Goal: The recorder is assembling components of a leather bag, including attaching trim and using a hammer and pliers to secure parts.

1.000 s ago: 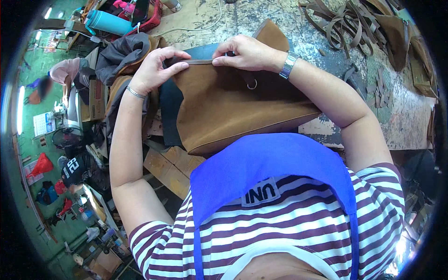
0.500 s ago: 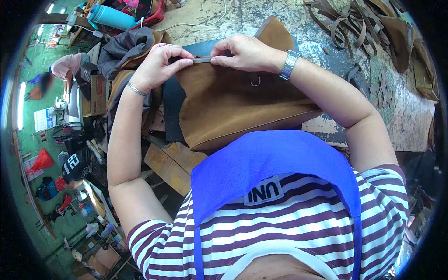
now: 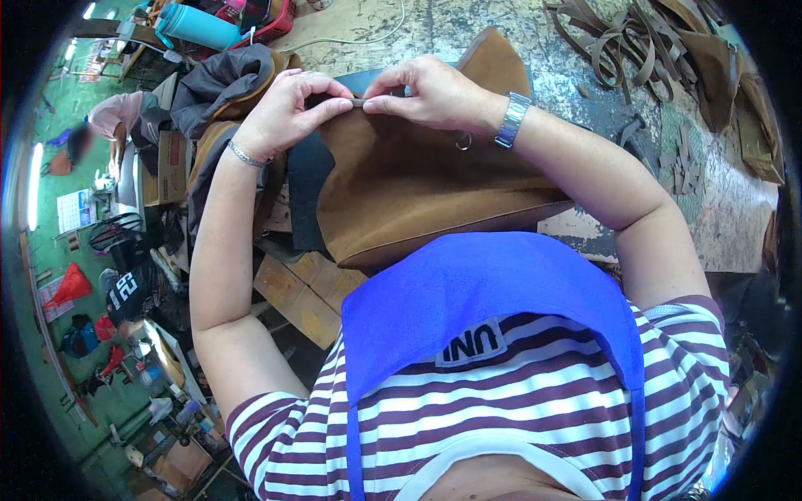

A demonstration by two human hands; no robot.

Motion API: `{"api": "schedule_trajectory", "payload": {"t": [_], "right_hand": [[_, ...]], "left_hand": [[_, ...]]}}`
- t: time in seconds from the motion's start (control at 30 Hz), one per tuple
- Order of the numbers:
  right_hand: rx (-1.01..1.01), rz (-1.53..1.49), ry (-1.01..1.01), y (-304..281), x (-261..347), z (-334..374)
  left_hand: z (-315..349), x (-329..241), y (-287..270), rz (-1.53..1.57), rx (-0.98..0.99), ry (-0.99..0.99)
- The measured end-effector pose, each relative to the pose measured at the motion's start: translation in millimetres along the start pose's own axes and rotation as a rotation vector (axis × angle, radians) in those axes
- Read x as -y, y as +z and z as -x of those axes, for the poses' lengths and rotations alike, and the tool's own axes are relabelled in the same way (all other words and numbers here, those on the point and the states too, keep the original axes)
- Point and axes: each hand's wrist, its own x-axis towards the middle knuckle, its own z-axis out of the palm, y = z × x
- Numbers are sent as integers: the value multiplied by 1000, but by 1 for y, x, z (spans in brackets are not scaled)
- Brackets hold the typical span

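A brown leather bag [image 3: 426, 184] lies across the bench in front of me, with a small metal ring [image 3: 464, 142] on it. Over its far edge, my left hand [image 3: 292, 108] and my right hand [image 3: 426, 92] meet fingertip to fingertip. Both pinch a narrow brown leather strip [image 3: 358, 103], of which only a short bit shows between the thumbs. Whether the strip is joined to the bag is hidden by my fingers. A dark flat sheet [image 3: 307, 200] lies beneath the bag.
Grey-lined brown bags [image 3: 221, 92] are heaped at the left, below a turquoise bottle [image 3: 199, 27]. Leather straps [image 3: 614, 46] pile up at the far right, near a hammer-like tool [image 3: 635, 138] and small leather scraps [image 3: 683, 159]. Another person [image 3: 117, 115] bends over at the far left.
My hands have drawn closer together, so less of the strip shows between the thumbs. The bag stays nearly where it was.
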Motion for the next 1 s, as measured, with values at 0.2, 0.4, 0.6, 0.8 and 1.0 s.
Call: {"api": "schedule_trajectory", "payload": {"t": [0.2,0.4,0.6,0.8,1.0], "right_hand": [[-17,-109,111,-13,1,16],[-27,-224,185,-22,10,41],[-76,-284,189,-18,18,43],[-40,-198,116,-19,26,41],[-63,-408,193,-23,36,44]], "left_hand": [[-1,11,-3,350,-47,-91],[-12,-1,-1,290,63,21],[-13,-11,-10,136,109,63],[-13,-20,-14,52,93,113],[-15,-39,-15,122,161,92]]}}
